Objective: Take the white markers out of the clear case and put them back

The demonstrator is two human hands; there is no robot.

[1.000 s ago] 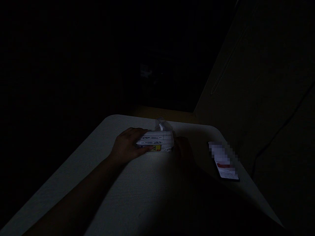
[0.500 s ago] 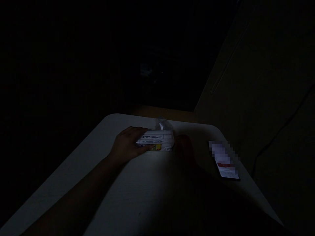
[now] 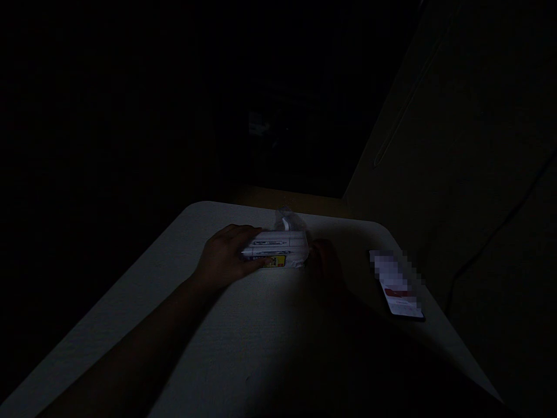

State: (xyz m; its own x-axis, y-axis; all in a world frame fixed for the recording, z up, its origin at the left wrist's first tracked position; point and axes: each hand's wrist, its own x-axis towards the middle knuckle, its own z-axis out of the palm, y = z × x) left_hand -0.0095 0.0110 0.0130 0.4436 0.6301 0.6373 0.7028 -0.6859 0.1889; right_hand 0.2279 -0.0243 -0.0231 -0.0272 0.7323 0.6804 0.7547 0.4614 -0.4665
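A pack of white pens or markers (image 3: pixel 278 242) in clear plastic wrap lies crosswise on the white table, with a yellow and red label along its near side. My left hand (image 3: pixel 224 252) is closed around the left end of the pack, fingers over the far side and thumb on the label side. Loose crinkled clear plastic (image 3: pixel 290 220) stands up behind the pack. At the right end, my right hand (image 3: pixel 328 264) is close against the wrap. Deep shadow covers its fingers, so their grip cannot be made out.
A phone with a lit screen (image 3: pixel 399 290) lies on the right of the white table (image 3: pixel 209 342). A dark cable (image 3: pixel 491 235) runs beyond the right edge. Further right, a thin looped cord (image 3: pixel 404 110) hangs by the wall. The surroundings are very dark.
My right hand has shifted slightly, its fingers a little nearer the pack's right end. The pack has tilted very slightly under my left hand, which otherwise stays in place.
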